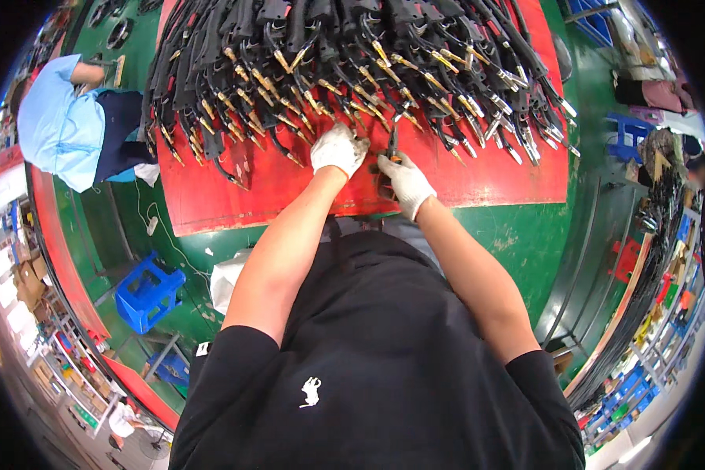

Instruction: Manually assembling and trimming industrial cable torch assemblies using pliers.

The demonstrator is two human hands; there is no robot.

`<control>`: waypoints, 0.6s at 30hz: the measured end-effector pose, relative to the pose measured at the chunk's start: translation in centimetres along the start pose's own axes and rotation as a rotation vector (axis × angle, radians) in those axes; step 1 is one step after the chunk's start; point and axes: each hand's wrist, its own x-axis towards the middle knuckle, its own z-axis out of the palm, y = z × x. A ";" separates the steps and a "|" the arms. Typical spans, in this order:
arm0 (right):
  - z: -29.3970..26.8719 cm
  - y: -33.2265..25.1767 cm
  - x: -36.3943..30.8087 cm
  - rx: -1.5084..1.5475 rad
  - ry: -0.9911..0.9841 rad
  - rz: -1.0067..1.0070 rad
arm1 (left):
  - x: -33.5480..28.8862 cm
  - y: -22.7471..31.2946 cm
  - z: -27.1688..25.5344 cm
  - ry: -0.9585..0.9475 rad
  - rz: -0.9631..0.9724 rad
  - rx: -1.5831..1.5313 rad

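Observation:
A big heap of black cables (298, 31) with brass-coloured end fittings (313, 102) covers the far part of a red tabletop (235, 207). Against the near edge of the heap is my left hand (338, 150), in a white glove, its fingers curled closed at the fittings. What lies in those fingers is hidden. My right hand (409, 186), also gloved in white, grips pliers (392, 143) with dark jaws and a bit of orange on the handle. The pliers point away from me, their tip close to the cable ends and just right of my left hand.
At the left, a person in a light blue top (63, 125) works beside the table. A blue plastic stool (150, 291) stands on the green floor (517, 243) at lower left. Another blue stool (627, 135) is at the right, near a long rack of black cables (642, 305).

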 end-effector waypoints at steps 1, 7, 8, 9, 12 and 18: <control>0.3 -0.1 0.0 0.024 -0.024 0.008 | -0.1 -0.7 0.3 0.018 0.017 -0.058; 2.0 1.2 1.2 0.085 0.082 -0.062 | -1.8 -3.3 -0.4 -0.288 -0.269 -0.956; 2.5 1.3 1.2 0.071 0.107 -0.085 | -2.1 -3.7 -0.4 -0.297 -0.265 -0.941; 2.7 1.5 0.9 0.076 0.119 -0.085 | -2.4 -4.2 -0.4 -0.278 -0.279 -0.958; 2.7 2.5 2.0 0.069 0.125 -0.103 | -3.1 -4.8 -1.2 -0.276 -0.246 -0.987; 5.4 3.0 2.3 0.321 0.188 -0.179 | -3.8 -6.0 -1.7 -0.307 -0.138 -1.141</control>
